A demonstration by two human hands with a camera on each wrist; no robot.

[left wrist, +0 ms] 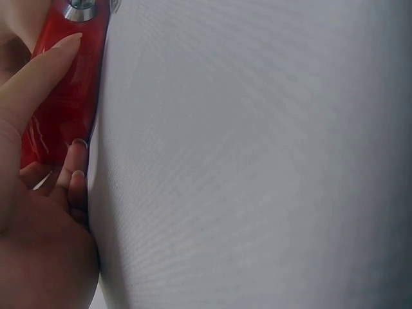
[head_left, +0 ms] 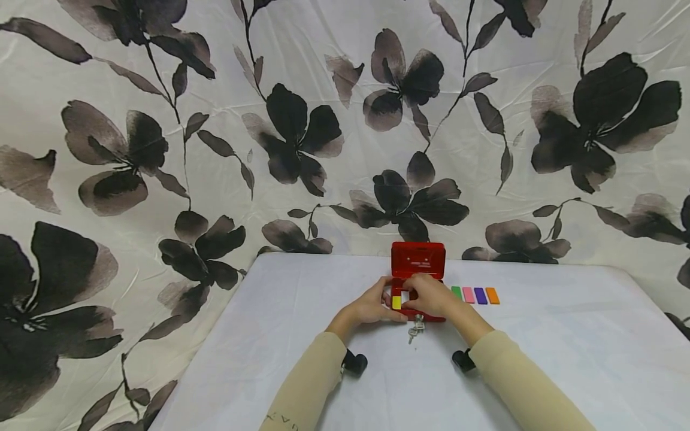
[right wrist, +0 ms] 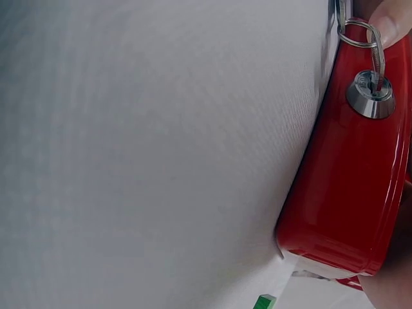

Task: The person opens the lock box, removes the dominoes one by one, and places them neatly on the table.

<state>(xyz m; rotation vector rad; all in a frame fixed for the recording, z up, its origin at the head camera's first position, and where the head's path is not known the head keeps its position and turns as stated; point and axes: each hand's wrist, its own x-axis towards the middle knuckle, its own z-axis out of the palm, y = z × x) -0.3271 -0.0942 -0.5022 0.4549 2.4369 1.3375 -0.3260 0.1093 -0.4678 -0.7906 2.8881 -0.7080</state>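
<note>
A red metal cash box (head_left: 418,260) stands on the table with its lid raised at the back. My left hand (head_left: 371,302) grips its left front corner: the thumb lies along the front wall and the other fingers are at the left side. Inside, at the left, lies a yellow block (head_left: 396,302). Over the box's interior, my right hand (head_left: 429,294) reaches down and pinches a small white block (head_left: 405,296) beside the yellow one; its fingertips are partly hidden. A key sits in the front lock (right wrist: 371,95), with a second key (head_left: 412,333) hanging from the ring.
Right of the box, a row of blocks lies on the white-covered table (head_left: 539,347): green (head_left: 457,293), pink (head_left: 468,295), purple (head_left: 480,296) and orange (head_left: 493,296). A flower-patterned cloth (head_left: 345,149) hangs behind the table.
</note>
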